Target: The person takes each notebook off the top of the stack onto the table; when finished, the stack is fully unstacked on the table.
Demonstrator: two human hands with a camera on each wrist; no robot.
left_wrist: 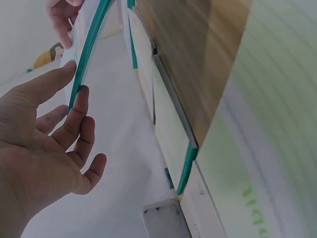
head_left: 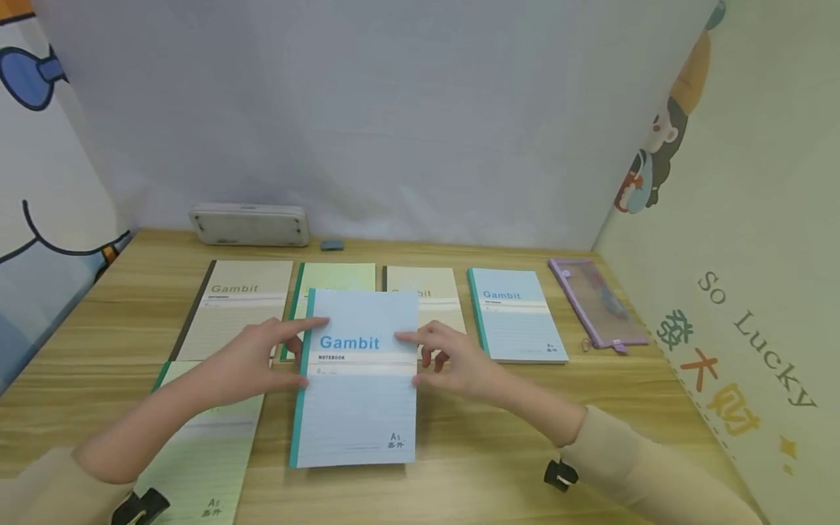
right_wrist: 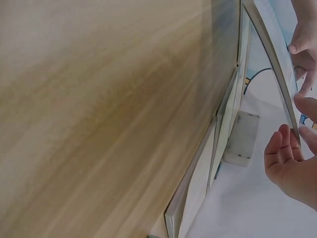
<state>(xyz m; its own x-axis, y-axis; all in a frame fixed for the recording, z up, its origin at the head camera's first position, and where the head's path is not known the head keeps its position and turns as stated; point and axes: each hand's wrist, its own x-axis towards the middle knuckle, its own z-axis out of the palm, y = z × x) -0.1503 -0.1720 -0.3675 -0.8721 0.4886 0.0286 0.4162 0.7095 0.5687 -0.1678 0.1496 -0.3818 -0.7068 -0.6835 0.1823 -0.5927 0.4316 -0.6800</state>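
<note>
A light blue Gambit notebook [head_left: 357, 415] with a green spine is held up over the table, its cover toward the head camera. My left hand [head_left: 256, 364] pinches the spine edge, thumb and index finger spread along it. On the opposite edge my right hand [head_left: 459, 361] pinches the notebook, its index finger lying on the cover. In the left wrist view, the left fingertips sit on both sides of the green spine [left_wrist: 90, 44]. The right wrist view shows the page edges [right_wrist: 272, 52] between the right fingers and thumb, clear of the tabletop.
Behind it lie a beige notebook [head_left: 246, 321], a green notebook [head_left: 337, 275], another beige one [head_left: 426, 281] and a blue one [head_left: 518, 321]. A green notebook [head_left: 210, 445] lies front left. A pale case [head_left: 249, 224], small eraser-like block [head_left: 332, 246] and purple mesh pouch [head_left: 600, 302] are farther out.
</note>
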